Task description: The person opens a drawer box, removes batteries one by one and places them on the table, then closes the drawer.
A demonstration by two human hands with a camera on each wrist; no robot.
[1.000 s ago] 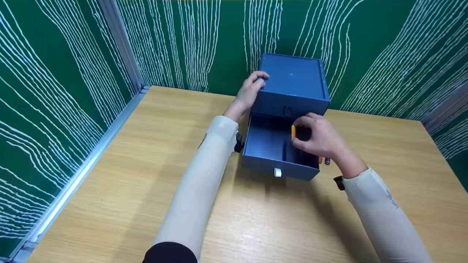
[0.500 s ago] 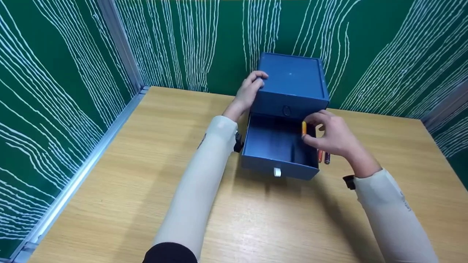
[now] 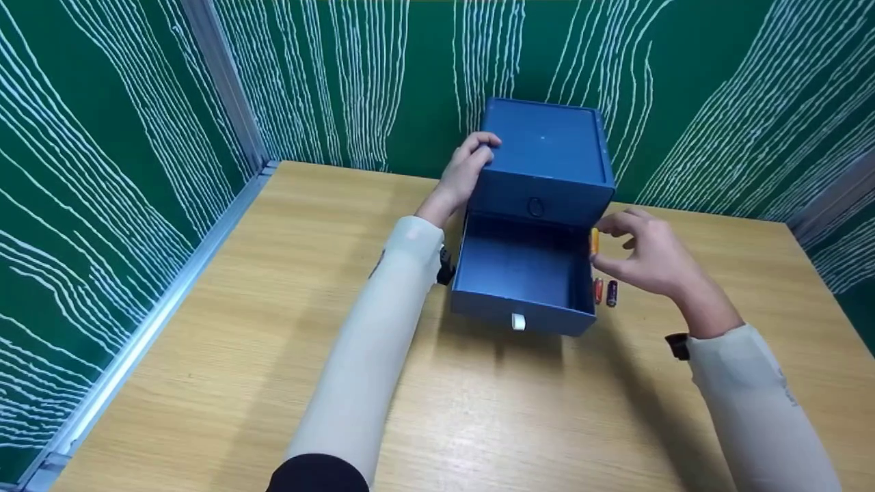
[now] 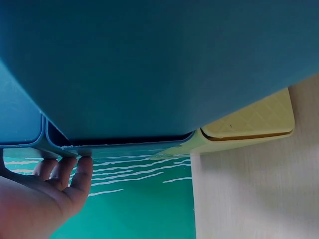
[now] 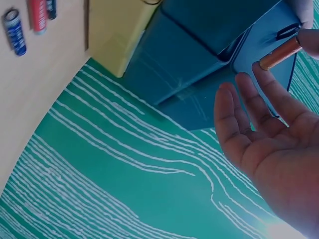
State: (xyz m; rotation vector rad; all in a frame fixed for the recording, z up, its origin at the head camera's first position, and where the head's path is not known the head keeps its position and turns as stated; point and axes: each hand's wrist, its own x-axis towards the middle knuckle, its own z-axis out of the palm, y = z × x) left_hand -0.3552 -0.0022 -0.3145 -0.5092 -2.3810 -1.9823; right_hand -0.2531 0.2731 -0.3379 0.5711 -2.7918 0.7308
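My right hand (image 3: 646,253) pinches an orange battery (image 3: 594,241) between thumb and fingertips, just outside the right wall of the pulled-out lower drawer (image 3: 523,266). In the right wrist view, its other fingers are spread and the orange battery (image 5: 280,54) lies across the fingertips. My left hand (image 3: 468,167) rests on the upper left edge of the blue drawer unit (image 3: 547,147). In the left wrist view, fingertips of the left hand (image 4: 55,194) touch the unit's side. A red battery (image 3: 599,290) and a dark purple-blue battery (image 3: 612,293) lie right of the drawer.
The upper drawer (image 3: 536,205) is closed and has a round pull hole. A white tab (image 3: 519,322) sticks out from the lower drawer's front. Below is a yellow section (image 4: 254,117), seen in the left wrist view. Green walls (image 3: 424,82) with white lines bound the wooden table (image 3: 273,287).
My right hand has moved right with the orange battery, from over the lower drawer to beyond its right wall. The left hand has stayed on the unit. The batteries on the table are more visible.
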